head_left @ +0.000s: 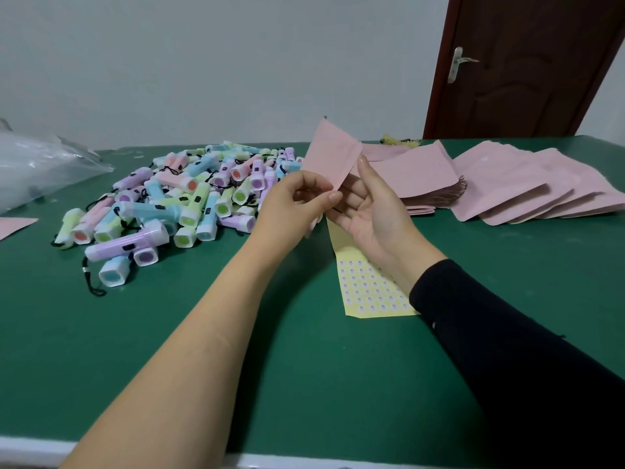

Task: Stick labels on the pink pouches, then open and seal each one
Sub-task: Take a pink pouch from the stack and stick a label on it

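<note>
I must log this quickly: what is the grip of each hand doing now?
Left hand: grip closed, pinching the lower corner of the flat pink pouch.
Right hand: grip closed on the same pouch, thumb on its right edge.

The table (236,333) has a dark green top with a pale edge on the near side. On its far left part lies a heap of small flashlights (189,201) in pastel colours, with black cords, and further left a clear plastic bag (40,167). A single pink pouch (13,226) reaches in from the left border. Near the middle a yellow label sheet (368,292) lies flat, with rows of small stickers. To the right is a stack of pink pouches (416,174), and beside it more pouches (527,187) spread like a fan. A small yellow thing (399,141) lies at the far edge
</note>
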`<state>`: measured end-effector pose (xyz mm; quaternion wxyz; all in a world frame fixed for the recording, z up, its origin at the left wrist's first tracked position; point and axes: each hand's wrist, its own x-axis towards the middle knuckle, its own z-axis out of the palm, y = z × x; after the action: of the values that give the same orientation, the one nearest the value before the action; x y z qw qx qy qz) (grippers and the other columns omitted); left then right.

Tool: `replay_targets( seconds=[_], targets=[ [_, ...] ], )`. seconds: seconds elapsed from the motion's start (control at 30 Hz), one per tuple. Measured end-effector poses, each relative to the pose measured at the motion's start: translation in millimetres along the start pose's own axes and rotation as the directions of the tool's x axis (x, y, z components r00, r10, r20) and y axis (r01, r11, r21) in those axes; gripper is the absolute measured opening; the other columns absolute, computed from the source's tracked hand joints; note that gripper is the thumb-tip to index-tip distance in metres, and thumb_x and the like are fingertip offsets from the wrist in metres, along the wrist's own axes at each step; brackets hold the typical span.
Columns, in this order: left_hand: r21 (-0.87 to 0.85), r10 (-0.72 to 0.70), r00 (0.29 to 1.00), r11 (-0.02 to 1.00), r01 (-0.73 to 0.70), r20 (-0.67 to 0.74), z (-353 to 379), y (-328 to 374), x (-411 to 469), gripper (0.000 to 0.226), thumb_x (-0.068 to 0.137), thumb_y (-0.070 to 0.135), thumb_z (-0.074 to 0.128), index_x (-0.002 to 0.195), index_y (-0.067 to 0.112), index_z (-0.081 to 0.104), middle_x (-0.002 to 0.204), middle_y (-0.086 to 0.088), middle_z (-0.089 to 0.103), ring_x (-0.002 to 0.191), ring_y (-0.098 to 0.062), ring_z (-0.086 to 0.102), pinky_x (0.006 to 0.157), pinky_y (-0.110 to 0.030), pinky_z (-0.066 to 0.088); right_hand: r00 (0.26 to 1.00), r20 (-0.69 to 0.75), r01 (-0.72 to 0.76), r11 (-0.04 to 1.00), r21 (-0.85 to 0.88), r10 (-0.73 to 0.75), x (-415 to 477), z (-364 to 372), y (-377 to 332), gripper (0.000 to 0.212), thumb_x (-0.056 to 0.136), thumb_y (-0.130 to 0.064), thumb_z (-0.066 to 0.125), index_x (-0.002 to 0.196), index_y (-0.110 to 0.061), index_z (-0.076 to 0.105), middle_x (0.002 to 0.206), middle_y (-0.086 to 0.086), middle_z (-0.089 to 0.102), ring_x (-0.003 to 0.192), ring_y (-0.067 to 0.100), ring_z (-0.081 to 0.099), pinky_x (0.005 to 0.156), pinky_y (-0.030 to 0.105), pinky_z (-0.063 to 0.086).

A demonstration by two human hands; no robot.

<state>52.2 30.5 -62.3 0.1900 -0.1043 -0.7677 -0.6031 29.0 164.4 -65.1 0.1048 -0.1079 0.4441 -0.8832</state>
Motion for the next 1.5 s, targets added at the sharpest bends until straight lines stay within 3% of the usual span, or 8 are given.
replay_targets(
  seconds=[0.17, 0.3, 0.6, 1.17, 1.5],
  targets=[
    [-0.06, -0.033, 0.999, 0.998, 0.036, 0.042, -5.9, -2.9, 1.8, 0.006, 0.088, 0.017, 0.073, 0.092, 0.019, 0.068, 0.081, -0.003, 0.067, 0.06, -0.007, 0.056, 0.062, -0.019, 0.049, 1.0, -0.004, -0.015, 1.0, 0.001, 0.015, 1.2, -1.0, -0.1, 0.041, 0.098, -0.042, 0.049, 0.114, -0.008, 0.066, 0.114, 0.013, 0.071, 0.108, 0.024, 0.068, 0.092, 0.035, 0.054],
    [-0.1, -0.049, 0.997, 0.993, 0.055, 0.062, -7.5, -4.9, 3.3, 0.006, 0.089, 0.017, 0.072, 0.094, 0.018, 0.07, 0.076, 0.008, 0.068, 0.062, 0.0, 0.059, 0.065, -0.015, 0.047, 1.0, -0.001, -0.018, 1.0, 0.018, 0.018, 1.3, -1.1, 0.2, 0.038, 0.098, -0.041, 0.05, 0.109, -0.009, 0.067, 0.11, 0.012, 0.073, 0.106, 0.023, 0.069, 0.091, 0.034, 0.054],
    [-0.105, -0.064, 0.995, 0.992, 0.072, 0.073, -7.7, -3.5, 4.4, 0.007, 0.089, 0.017, 0.071, 0.095, 0.019, 0.072, 0.082, 0.008, 0.071, 0.073, -0.002, 0.062, 0.071, -0.017, 0.049, 1.0, -0.015, -0.023, 0.997, 0.069, 0.024, -0.9, -0.4, -0.8, 0.033, 0.099, -0.037, 0.049, 0.104, -0.01, 0.068, 0.106, 0.01, 0.074, 0.103, 0.022, 0.07, 0.081, 0.03, 0.057],
    [-0.076, -0.067, 0.996, 0.995, 0.071, 0.063, -7.8, -3.9, 5.0, 0.007, 0.089, 0.019, 0.071, 0.095, 0.015, 0.072, 0.08, 0.006, 0.071, 0.069, -0.004, 0.062, 0.07, -0.021, 0.048, 1.0, -0.01, -0.027, 0.996, 0.082, 0.028, -1.6, 0.5, 0.5, 0.031, 0.1, -0.035, 0.049, 0.099, -0.012, 0.07, 0.1, 0.007, 0.075, 0.093, 0.018, 0.072, 0.07, 0.028, 0.058],
    [-0.063, -0.066, 0.996, 0.996, 0.07, 0.06, -6.7, -0.9, 2.9, 0.011, 0.088, 0.018, 0.072, 0.096, 0.01, 0.07, 0.076, 0.005, 0.068, 0.055, -0.002, 0.058, 0.064, -0.019, 0.048, 0.999, -0.023, -0.032, 0.997, 0.065, 0.034, -2.1, 1.3, 0.5, 0.029, 0.1, -0.035, 0.049, 0.101, -0.013, 0.069, 0.102, 0.007, 0.075, 0.099, 0.02, 0.07, 0.076, 0.029, 0.057]
  ],
)
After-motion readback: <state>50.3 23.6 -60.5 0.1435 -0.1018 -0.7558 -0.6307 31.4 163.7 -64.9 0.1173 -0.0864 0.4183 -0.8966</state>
